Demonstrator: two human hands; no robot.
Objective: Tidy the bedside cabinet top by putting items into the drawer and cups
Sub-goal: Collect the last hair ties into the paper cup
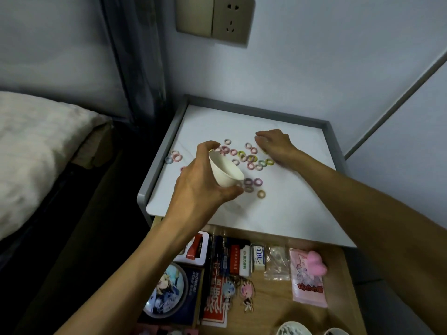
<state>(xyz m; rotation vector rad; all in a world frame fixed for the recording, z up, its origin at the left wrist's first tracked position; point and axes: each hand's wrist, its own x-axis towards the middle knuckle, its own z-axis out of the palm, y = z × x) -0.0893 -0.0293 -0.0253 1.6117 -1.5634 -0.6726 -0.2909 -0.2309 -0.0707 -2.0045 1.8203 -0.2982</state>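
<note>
Small coloured hair rings (250, 158) lie scattered over the white cabinet top (290, 209), most of them in a loose cluster around the middle. A few sit apart near the left rim, and a purple pair and a tan one lie nearer the front.

The left hand (200, 187) grips a white cup (225, 171), fingers over its far side and thumb under its near side. The cup is tilted, with its mouth turned away toward the rings, and sits just beside the purple pair. I cannot tell whether its edge touches the top.

The right hand (274, 145) is at the far right of the cluster, palm down, with its fingers bent down to the surface among the rings. Whether it pinches a ring cannot be told from this angle.

A grey raised rim (154, 165) runs round the left, back and right of the top. Below the front edge the wooden drawer (273, 301) stands open. It holds a round badge (167, 292), a red pack (215, 303), an eraser (258, 258), two small figure keychains (246, 292) and a pink soft toy (315, 263) on a pink packet. Two more cup rims (294, 329) show at the bottom edge.

A bed (36, 153) lies to the left, and a wall socket (215, 19) is above the cabinet.
</note>
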